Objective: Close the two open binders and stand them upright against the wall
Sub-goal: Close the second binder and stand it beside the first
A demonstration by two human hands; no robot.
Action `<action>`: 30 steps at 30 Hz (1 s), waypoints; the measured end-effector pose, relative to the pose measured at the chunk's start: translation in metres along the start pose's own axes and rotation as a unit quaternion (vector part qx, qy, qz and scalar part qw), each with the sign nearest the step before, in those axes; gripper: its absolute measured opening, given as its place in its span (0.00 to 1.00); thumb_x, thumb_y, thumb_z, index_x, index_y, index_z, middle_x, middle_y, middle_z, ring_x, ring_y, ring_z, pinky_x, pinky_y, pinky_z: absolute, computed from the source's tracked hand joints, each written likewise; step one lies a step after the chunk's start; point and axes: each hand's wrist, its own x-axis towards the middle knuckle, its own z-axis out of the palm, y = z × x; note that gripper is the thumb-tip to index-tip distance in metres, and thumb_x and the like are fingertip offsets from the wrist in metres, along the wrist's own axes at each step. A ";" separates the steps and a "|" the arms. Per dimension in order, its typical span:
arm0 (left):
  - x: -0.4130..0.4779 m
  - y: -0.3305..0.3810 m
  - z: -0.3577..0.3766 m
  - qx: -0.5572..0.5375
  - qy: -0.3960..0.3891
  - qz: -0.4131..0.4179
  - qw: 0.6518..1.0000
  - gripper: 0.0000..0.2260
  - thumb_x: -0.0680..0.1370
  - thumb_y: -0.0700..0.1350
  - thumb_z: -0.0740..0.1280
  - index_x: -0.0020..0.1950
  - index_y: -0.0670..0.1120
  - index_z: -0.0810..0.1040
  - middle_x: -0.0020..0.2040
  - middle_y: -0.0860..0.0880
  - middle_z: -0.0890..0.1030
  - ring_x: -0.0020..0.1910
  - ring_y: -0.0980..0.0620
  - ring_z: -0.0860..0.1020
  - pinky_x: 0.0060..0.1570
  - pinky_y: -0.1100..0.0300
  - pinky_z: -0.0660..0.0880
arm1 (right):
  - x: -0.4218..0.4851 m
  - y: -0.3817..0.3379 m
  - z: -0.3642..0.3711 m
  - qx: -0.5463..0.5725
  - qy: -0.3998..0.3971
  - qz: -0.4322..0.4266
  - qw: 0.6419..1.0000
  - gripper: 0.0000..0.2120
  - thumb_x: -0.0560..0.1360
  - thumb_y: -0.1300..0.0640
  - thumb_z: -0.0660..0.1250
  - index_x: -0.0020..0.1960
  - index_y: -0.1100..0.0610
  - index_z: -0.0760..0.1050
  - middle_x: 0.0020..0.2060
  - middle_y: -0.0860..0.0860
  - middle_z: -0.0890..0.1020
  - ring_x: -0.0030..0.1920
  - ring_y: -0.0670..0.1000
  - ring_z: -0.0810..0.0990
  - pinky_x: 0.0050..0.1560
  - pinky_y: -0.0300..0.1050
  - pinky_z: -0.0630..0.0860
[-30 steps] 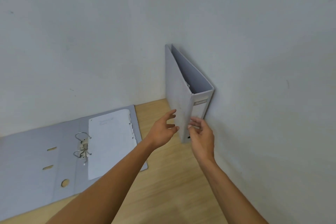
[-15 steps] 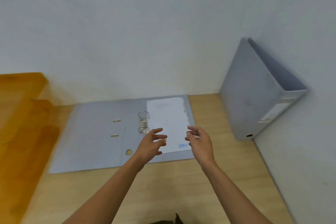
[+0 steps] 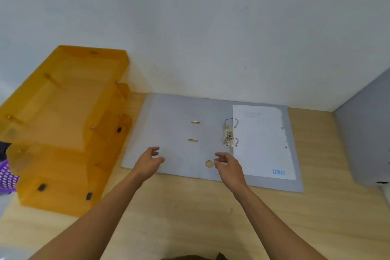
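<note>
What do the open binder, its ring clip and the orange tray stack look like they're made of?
Open binder: likely board with a matte grey covering, lying flat and stiff with no gloss. Ring clip: metal, silvery and shiny on its curved rings. Orange tray stack: probably translucent plastic, since the lower tiers show through the tinted walls. The sheet in the binder looks like plain white paper.

Two binders [image 3: 179, 133] [image 3: 365, 143], one orange tray stack [image 3: 63, 122], two hands [image 3: 148, 163] [image 3: 229, 168].

Two bare forearms w/ no sleeves, watch or jewellery behind the fingers [image 3: 155, 151]; left hand [image 3: 147, 162] & right hand [image 3: 229, 167] ungloved, nails short, no rings.
</note>
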 end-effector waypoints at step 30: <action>-0.029 0.081 -0.017 -0.291 -0.178 0.045 0.939 0.15 0.83 0.53 0.61 0.62 0.47 0.81 0.54 0.50 0.88 0.52 0.51 0.87 0.49 0.57 0.82 | 0.004 -0.053 0.030 -0.002 -0.097 -0.083 0.992 0.24 0.82 0.42 0.59 0.77 0.43 0.65 0.79 0.43 0.62 0.79 0.44 0.60 0.77 0.44 0.57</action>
